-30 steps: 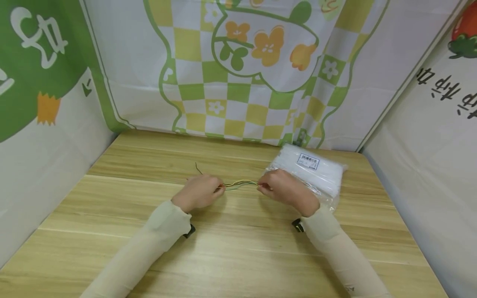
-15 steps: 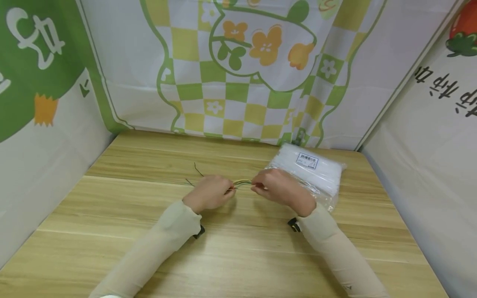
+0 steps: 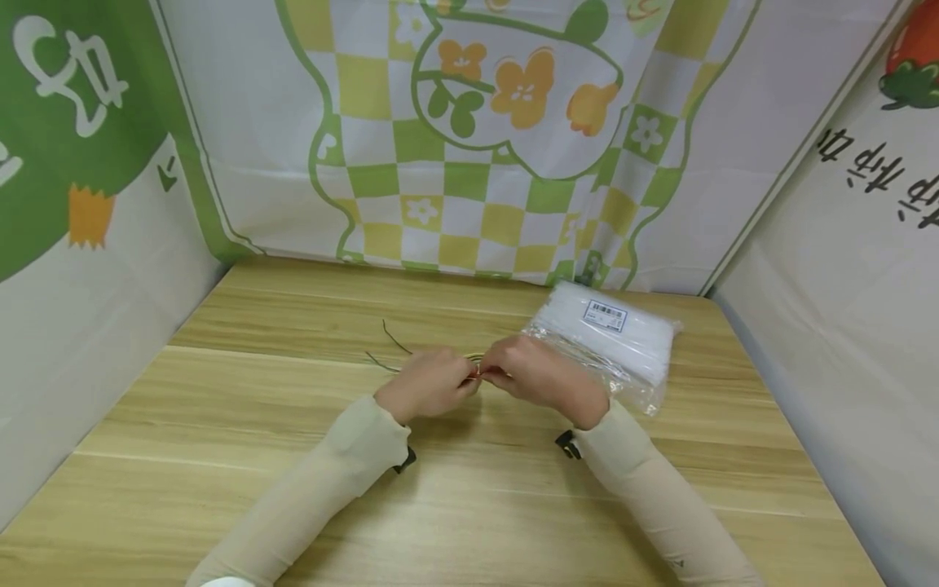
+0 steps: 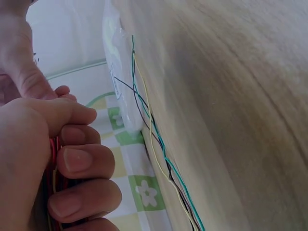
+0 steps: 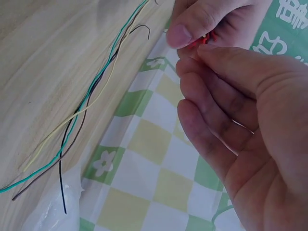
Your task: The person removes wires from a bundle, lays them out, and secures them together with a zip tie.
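My left hand [image 3: 433,383] is curled round a bundle of thin coloured wires [image 4: 54,180]; red strands show between its fingers and palm in the left wrist view. Against it, my right hand [image 3: 539,375] pinches at the red wire ends [image 5: 206,39] with thumb and forefinger, its other fingers loosely bent. The fingertips of both hands meet, so the exact pinch point is partly hidden. Loose green, yellow, black and brown wire lengths [image 5: 91,91] trail over the table in the right wrist view. Dark wire tails [image 3: 381,360] stick out beyond the left hand.
A clear bag of white sticks or strips [image 3: 609,326], with a barcode label, lies beyond the right hand. The wooden table [image 3: 469,505] is bounded by a patterned curtain [image 3: 484,179] behind and fabric walls at both sides.
The left hand has moved right and the right hand slightly left, until their fingertips meet. The wire span between them has shortened, and more wire tail shows left of the left hand.
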Tool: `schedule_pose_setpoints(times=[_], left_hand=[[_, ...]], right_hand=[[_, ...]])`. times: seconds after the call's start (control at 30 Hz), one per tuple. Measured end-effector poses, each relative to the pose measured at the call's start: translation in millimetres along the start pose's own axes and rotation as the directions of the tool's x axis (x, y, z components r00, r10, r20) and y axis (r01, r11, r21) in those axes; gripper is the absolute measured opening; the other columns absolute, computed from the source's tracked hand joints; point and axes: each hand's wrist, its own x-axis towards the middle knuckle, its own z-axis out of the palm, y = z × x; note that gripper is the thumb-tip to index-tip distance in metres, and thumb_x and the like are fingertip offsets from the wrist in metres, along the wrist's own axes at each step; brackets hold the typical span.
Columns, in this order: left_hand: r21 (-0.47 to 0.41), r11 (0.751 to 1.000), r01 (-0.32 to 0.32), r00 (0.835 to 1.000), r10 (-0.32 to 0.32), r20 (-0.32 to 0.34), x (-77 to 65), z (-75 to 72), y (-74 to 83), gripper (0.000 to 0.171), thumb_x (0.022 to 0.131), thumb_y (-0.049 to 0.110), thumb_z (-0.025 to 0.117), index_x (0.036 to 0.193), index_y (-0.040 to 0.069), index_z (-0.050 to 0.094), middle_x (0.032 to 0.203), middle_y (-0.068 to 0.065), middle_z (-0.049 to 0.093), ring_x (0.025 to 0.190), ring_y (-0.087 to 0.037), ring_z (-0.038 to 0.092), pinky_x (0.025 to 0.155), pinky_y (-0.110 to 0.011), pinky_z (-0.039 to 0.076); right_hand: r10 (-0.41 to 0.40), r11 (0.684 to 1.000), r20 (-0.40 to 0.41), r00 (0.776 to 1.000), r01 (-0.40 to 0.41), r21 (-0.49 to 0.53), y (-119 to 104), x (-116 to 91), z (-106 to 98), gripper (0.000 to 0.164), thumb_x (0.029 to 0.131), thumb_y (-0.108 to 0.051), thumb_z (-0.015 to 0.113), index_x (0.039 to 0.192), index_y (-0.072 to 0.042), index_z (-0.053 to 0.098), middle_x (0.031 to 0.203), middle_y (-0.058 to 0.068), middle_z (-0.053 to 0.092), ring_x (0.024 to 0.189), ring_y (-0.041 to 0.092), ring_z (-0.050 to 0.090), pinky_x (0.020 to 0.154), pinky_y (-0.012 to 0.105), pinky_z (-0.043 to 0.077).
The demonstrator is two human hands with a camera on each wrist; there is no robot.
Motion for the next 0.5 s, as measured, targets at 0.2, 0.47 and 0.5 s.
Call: schedule_pose_setpoints(times=[0.2,0.47,0.5], left_hand=[[0.012,1.000,0.009,0.999,-0.010,0.032,-1.8,1.5,1.3,0.041,0.111,0.025,0.053,0.070,0.021,0.051,0.057,0.008,0.037,0.049,-0.007,0.035,0.049,-0.024,0.027],[-0.005,1.000,0.017,0.999,-0.017,0.039,-2.5,0.2,1.5,0.044,0.110,0.022,0.051,0.067,0.021,0.045,0.057,0.007,0.036,0.051,-0.008,0.032,0.050,-0.025,0.026],[-0.007,1.000,0.018,0.999,-0.017,0.042,-2.4,0.0,1.3,0.044,0.110,0.022,0.050,0.067,0.021,0.045,0.058,0.007,0.036,0.051,-0.008,0.032,0.050,-0.025,0.026]], right_hand=[[0.023,0.999,0.014,1.000,-0.022,-0.027,-1.6,1.3,-1.0,0.017,0.100,-0.005,0.069,0.085,-0.012,0.073,0.080,-0.003,0.067,0.072,0.008,0.057,0.070,0.025,0.051],[-0.016,0.998,-0.021,1.000,0.015,-0.069,-1.0,2.0,5.0,0.019,0.093,-0.001,0.067,0.079,-0.013,0.068,0.076,-0.005,0.063,0.069,0.006,0.053,0.067,0.019,0.048],[-0.019,0.998,-0.022,1.000,0.018,-0.066,-0.8,1.7,5.4,0.018,0.093,-0.001,0.067,0.080,-0.013,0.068,0.076,-0.004,0.063,0.069,0.006,0.053,0.067,0.019,0.048]])
